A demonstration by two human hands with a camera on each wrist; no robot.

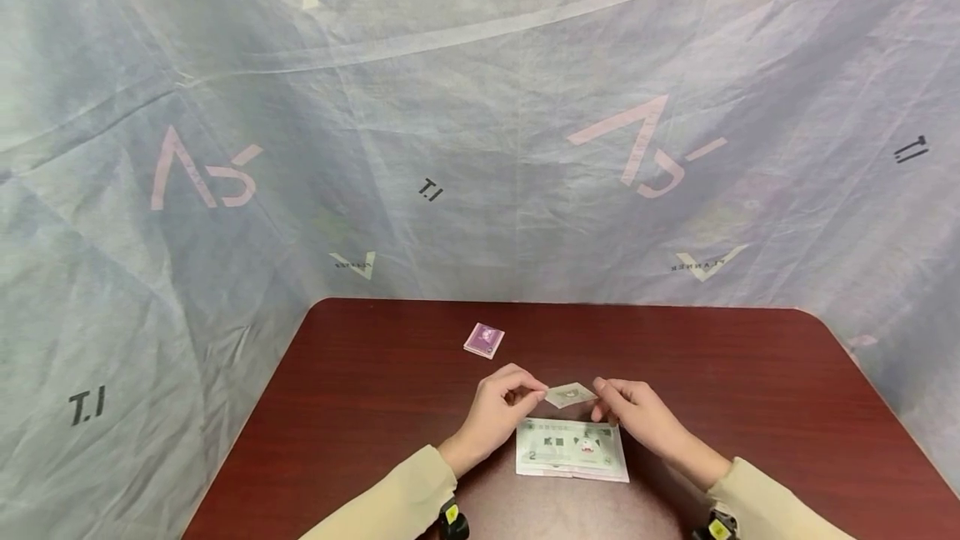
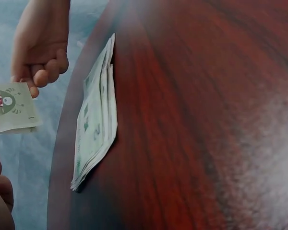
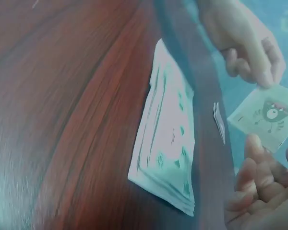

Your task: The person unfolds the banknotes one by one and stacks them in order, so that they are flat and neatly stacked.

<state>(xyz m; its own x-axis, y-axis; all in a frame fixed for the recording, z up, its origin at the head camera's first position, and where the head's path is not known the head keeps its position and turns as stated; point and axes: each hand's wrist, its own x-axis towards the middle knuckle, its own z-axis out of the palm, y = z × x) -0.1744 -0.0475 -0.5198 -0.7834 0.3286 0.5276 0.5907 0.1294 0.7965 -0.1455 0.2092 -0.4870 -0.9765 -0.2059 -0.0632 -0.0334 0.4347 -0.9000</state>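
A small green paper note (image 1: 570, 395), apparently folded into a square, is held above the table between both hands. It shows a one-eyed cartoon monster and a "1", clear on the note (image 3: 266, 115) in the right wrist view. My left hand (image 1: 495, 407) pinches its left corner between thumb and forefinger. At the opposite corner, my right hand (image 1: 645, 415) holds it by thumb and fingertips. Just nearer to me lies a stack of green play banknotes (image 1: 572, 450) marked "2"; its layered edges show on the stack (image 2: 98, 120) in the left wrist view.
A small pile of purple square papers (image 1: 484, 340) lies farther back, left of the hands. The dark red wooden table (image 1: 360, 407) has rounded back corners. Grey printed cloth (image 1: 480, 148) hangs behind the table and along its sides.
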